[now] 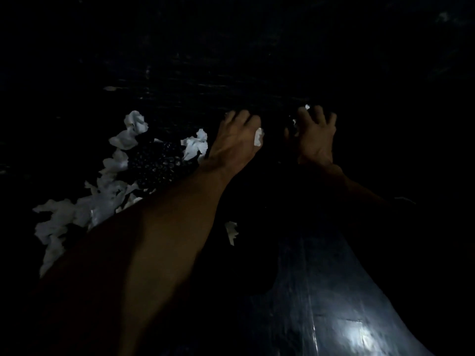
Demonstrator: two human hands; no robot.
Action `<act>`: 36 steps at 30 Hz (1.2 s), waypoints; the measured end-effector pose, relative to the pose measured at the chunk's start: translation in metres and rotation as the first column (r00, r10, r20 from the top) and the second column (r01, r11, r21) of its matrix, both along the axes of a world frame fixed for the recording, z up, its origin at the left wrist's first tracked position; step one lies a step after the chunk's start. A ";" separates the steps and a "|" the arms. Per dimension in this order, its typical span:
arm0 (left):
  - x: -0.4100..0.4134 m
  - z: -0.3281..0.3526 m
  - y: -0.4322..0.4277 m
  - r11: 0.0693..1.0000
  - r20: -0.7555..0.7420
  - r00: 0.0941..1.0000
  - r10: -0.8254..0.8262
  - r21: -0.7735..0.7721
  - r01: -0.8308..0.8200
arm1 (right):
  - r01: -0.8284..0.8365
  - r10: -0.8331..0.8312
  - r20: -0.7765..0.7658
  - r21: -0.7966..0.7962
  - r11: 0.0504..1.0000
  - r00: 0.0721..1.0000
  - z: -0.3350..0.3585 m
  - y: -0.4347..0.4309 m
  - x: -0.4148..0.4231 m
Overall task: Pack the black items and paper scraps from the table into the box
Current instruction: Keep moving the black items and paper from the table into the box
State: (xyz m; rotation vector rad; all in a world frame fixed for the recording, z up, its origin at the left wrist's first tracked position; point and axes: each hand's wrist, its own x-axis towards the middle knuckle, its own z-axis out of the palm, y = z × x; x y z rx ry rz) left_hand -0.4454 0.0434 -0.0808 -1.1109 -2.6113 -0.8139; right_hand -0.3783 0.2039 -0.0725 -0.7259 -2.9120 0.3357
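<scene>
My left hand [236, 134] and right hand [316, 134] reach side by side into the middle of the frame, over a patch too dark to read. The left grip is curled, with a white scrap [258, 136] at its thumb edge; whether I pinch it I cannot tell. The right grip is spread and bent over something black, with small white bits [295, 122] beside the fingers; I cannot tell if it holds anything. Most paper scraps [77, 209] lie crumpled at middle left on the desk [180, 80], ringing a black bubble-textured sheet [156, 163]. I judge the scraps light, soft and crushable, best bunched by the handful. The sheet looks limp and slick, best taken at an edge. The box I cannot make out.
</scene>
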 end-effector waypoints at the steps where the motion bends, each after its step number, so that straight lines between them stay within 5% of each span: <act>1: 0.004 0.008 0.001 1.000 0.023 1.000 0.014 -0.008 -0.014 | -0.008 0.008 0.011 -0.040 0.999 1.000 0.006 0.001 0.001; 6: 0.040 0.031 -0.027 0.997 0.075 0.997 0.013 -0.079 -0.007 | -0.080 0.088 0.058 -0.129 0.988 0.994 0.029 -0.016 0.033; 10: 0.055 0.049 -0.064 0.992 0.041 0.996 0.080 -0.106 -0.075 | -0.037 0.037 -0.005 -0.275 0.961 0.999 0.032 -0.036 0.069; 17: 0.080 0.087 -0.101 0.969 0.066 0.973 0.223 -0.122 -0.214 | -0.013 -0.039 -0.167 -0.299 0.954 0.985 0.046 -0.080 0.117; 26: 0.113 0.165 -0.125 0.988 0.043 0.990 0.135 0.074 -0.138 | -0.157 -0.008 -0.455 -0.323 0.933 0.890 0.149 -0.110 0.132; 36: 0.182 0.256 -0.156 0.965 -0.149 0.988 -0.029 0.253 0.066 | -0.203 0.000 -0.682 -0.217 0.955 0.731 0.249 -0.143 0.225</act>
